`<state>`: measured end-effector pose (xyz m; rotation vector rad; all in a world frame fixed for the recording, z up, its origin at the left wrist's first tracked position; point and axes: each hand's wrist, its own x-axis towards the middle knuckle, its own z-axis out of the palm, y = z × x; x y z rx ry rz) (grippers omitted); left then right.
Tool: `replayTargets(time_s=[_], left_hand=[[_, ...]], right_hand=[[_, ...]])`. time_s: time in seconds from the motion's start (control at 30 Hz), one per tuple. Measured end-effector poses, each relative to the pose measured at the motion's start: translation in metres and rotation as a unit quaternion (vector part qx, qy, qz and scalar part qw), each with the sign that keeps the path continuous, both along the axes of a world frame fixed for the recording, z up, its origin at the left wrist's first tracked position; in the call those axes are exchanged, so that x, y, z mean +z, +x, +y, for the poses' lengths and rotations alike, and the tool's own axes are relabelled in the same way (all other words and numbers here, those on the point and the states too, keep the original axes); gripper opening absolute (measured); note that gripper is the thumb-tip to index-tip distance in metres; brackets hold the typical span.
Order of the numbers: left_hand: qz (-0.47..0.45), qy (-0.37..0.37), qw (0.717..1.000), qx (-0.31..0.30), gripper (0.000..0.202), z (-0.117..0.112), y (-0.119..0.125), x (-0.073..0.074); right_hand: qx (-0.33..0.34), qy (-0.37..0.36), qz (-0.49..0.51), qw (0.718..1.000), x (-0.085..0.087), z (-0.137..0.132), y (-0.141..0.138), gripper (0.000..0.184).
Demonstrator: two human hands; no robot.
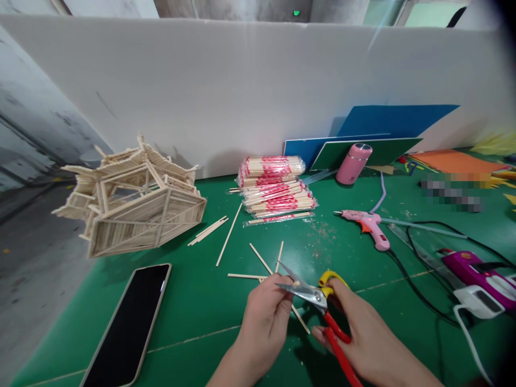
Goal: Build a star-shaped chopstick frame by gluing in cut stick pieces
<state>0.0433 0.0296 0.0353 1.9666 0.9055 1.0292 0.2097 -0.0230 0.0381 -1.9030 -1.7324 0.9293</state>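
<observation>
Left hand pinches a thin wooden stick at the parted scissors gripped by the right hand, above the green worktop. Best keep those pinching fingers clear of the blades.

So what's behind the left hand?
Thin wooden sticks poke out past the left hand, across the green table; the hand covers parts of them, so whether they touch can't be seen.

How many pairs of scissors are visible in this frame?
1: the open pair of scissors in the right hand, at a stick pinched in the left hand. No other pair shows.
</observation>
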Motion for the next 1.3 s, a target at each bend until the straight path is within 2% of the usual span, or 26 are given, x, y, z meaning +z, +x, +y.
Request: replayTargets(time_s=[0.23, 0.53, 0.77, 0.93, 1.13, 1.2, 1.3], left_hand=[[-0.035, -0.106, 0.993, -0.022, 0.017, 0.001, -0.005, -0.005], [-0.020, -0.109, 0.993, -0.030, 0.021, 0.006, -0.009, 0.002], [-0.026, -0.110, 0.992, -0.057, 0.019, 0.002, -0.010, -0.003], [-0.025, -0.114, 0.992, -0.053, 0.018, 0.001, -0.009, -0.001], [-0.024, -0.141, 0.988, -0.057, 0.019, 0.001, -0.011, -0.004], [-0.022, -0.151, 0.987, -0.060, 0.020, 0.001, -0.012, -0.006], [-0.010, -0.170, 0.983, -0.073, 0.020, 0.001, -0.014, -0.008]], right_hand=[[0.027, -0.018, 0.054, 0.998, -0.001, 0.000, 0.004, 0.026], [0.043, -0.027, 0.059, 0.997, -0.014, -0.005, 0.003, 0.010], [0.015, -0.018, 0.006, 1.000, -0.011, -0.006, 0.006, 0.033], [0.034, -0.035, 0.000, 0.999, -0.008, -0.005, 0.004, 0.026], [0.062, -0.058, -0.018, 0.996, -0.012, -0.002, 0.004, 0.028], [0.057, -0.055, -0.021, 0.997, -0.014, -0.004, 0.004, 0.031], [0.034, -0.040, -0.031, 0.998, -0.016, -0.008, 0.006, 0.047]])
